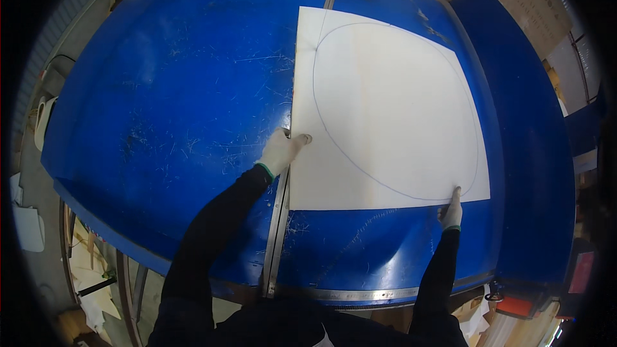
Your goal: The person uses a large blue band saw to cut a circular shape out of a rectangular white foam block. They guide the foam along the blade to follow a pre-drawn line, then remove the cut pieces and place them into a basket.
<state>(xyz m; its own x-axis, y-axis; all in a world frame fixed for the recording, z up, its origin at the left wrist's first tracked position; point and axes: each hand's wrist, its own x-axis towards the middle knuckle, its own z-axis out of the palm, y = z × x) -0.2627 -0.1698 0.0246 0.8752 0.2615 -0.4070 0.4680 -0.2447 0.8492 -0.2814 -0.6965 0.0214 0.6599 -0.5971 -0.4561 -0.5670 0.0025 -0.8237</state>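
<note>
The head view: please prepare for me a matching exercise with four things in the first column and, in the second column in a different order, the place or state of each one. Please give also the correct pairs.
Column one
1. left hand
2. right hand
3. white sheet
4. metal strip

Column two
A. marked with a rounded outline
B. at the sheet's near edge, toward its right corner
C. running away from the near edge of the blue table
D. at the sheet's left edge

Right pairs: 1-D, 2-B, 3-A, 4-C
</note>
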